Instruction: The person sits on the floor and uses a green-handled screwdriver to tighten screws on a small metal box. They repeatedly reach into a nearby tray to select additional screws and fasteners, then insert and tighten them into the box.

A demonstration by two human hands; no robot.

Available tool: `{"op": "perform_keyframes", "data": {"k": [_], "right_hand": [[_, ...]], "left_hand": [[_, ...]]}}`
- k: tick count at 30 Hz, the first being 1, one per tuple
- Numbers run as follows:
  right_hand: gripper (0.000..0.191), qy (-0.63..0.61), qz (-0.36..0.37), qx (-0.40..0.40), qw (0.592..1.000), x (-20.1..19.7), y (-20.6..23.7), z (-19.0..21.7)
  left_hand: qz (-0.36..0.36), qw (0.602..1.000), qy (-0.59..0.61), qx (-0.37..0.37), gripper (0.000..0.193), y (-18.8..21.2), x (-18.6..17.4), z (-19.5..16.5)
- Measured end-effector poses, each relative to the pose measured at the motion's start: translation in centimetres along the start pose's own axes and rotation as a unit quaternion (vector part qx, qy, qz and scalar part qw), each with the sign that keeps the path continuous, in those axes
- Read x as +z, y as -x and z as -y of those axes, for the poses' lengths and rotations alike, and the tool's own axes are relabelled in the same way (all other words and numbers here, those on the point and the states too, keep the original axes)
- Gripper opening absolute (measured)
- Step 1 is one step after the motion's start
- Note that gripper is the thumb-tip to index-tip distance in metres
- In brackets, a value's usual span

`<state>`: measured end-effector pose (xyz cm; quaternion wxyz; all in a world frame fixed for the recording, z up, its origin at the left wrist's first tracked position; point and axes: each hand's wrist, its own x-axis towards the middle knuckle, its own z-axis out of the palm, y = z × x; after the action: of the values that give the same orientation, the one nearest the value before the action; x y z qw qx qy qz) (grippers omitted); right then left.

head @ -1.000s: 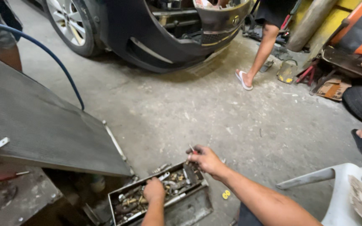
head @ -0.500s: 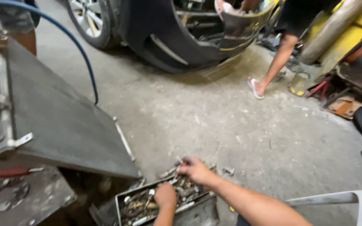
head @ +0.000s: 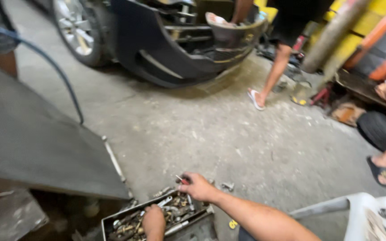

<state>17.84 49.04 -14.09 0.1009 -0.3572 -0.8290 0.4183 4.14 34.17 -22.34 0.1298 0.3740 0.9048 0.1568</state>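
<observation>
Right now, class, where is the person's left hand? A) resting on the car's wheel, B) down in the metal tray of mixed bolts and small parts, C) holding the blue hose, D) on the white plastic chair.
B: the left hand sits inside the metal tray among bolts and small parts, while the right hand is at the tray's far edge.

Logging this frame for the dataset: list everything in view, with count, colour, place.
parts tray: 1, grey metal, full of bolts, bottom centre
metal sheet: 1, dark grey, left
hose: 1, blue, over the sheet
car: 1, dark, bumper hanging, top
bystander's leg: 1, in a sandal, beside the car
plastic chair: 1, white, bottom right
left hand: in the tray
right hand: at the tray's far edge, pinching a small red-tipped item
</observation>
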Motion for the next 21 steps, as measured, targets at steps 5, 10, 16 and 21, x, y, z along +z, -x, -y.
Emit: {"op": "perform_keyframes", "data": {"k": [5,10,16,21], "right_hand": [[0.036,0.01,-0.037,-0.015,0.999,-2.7,0.4,0.7],[0.038,0.036,-0.061,-0.007,0.997,-3.1,-0.2,1.2],[0.04,0.039,-0.063,-0.024,0.997,-2.7,-0.1,4.8],[0.037,-0.049,-0.069,-0.056,0.995,-4.5,1.5,8.7]], "left_hand": [[0.004,0.997,0.076,-0.014,0.019,0.5,-1.9,-0.4],[-0.054,0.981,0.179,-0.058,0.026,1.2,-3.6,-0.5],[-0.108,0.692,0.685,-0.201,0.034,0.3,-7.3,-3.6],[-0.017,0.448,0.884,-0.135,0.014,-0.2,-14.5,-3.7]]}}
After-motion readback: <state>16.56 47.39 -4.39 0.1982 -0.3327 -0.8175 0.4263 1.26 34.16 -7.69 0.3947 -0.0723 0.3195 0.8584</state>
